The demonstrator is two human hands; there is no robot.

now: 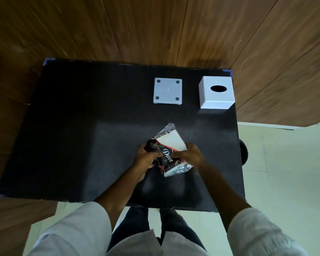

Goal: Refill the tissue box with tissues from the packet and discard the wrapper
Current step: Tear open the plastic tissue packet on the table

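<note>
The tissue packet, black with red and gold print and clear plastic ends, is held just above the black table near its front middle. White tissues show through its upper half. My left hand grips the packet's left side and my right hand grips its right side. The white cube tissue box cover, with a dark oval slot on top, stands at the table's far right corner. Its white square base plate, with dark round feet at the corners, lies flat just left of the cover.
A wood-panelled wall rises behind the table and along the right. A dark round object sticks out past the table's right edge over a pale tiled floor. My legs stand at the table's front edge.
</note>
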